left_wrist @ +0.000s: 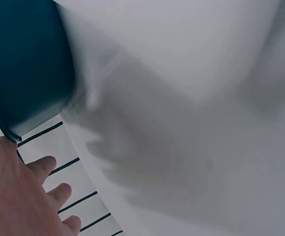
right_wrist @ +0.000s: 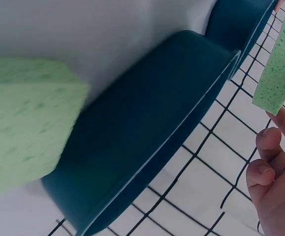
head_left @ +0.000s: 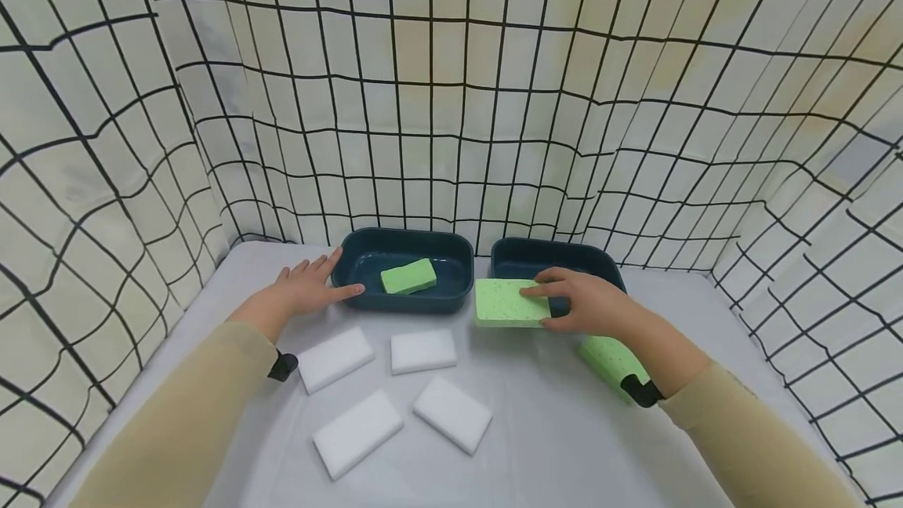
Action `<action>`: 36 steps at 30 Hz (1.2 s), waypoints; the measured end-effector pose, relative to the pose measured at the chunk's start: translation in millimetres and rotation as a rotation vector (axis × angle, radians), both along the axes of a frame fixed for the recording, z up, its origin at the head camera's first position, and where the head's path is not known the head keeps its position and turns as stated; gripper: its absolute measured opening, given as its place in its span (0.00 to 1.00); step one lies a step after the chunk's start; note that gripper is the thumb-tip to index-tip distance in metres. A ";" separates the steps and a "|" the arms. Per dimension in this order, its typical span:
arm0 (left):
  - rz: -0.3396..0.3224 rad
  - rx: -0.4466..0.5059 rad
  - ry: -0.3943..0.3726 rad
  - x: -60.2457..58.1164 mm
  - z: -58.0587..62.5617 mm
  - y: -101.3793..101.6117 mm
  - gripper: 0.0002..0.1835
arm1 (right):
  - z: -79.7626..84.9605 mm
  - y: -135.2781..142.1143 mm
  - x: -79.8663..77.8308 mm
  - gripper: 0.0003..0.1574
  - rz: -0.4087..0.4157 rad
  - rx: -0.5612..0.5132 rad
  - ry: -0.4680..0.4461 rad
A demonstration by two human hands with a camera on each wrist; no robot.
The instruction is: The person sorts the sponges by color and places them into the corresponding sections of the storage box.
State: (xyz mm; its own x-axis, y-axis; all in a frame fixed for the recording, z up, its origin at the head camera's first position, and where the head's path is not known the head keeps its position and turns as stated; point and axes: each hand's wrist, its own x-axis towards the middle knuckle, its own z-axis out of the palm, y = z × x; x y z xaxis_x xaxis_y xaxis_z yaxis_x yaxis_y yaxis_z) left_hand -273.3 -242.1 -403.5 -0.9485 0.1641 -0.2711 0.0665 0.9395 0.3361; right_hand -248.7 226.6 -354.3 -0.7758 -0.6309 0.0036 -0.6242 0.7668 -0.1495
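Note:
My right hand (head_left: pixel 582 300) grips a flat green sponge (head_left: pixel 504 302) by its right end, holding it up in front of the right dark blue bin (head_left: pixel 518 253). Thumb and fingertips on that sponge show in the right wrist view. At the left end of the left dark blue bin (head_left: pixel 402 302), my left hand (head_left: pixel 306 288) touches the rim with its fingers spread. Inside that bin lies another green sponge (head_left: pixel 409 277). A third green sponge (head_left: pixel 610 361) rests on the table, partly hidden under my right wrist.
Several white foam blocks (head_left: pixel 423 351) lie on the white table (head_left: pixel 557 445) in front of the left bin. Behind and along both sides stands a black wire grid (head_left: pixel 430 85) with pale sheeting. Both bins sit near the back grid.

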 end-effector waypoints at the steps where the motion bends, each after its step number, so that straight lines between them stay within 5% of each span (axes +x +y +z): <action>1: -0.001 -0.001 0.001 -0.1 -0.8 -1.0 0.62 | 0.2 -5.5 -3.3 0.32 0.002 0.000 0.001; 18: 0.005 0.004 -0.005 -2.4 -3.8 -2.6 0.63 | 15.5 -86.8 -62.6 0.33 -0.018 0.035 -0.070; 36: 0.023 -0.006 -0.016 -0.7 -1.1 -0.9 0.63 | -3.7 -145.6 -89.3 0.29 0.059 0.239 -0.136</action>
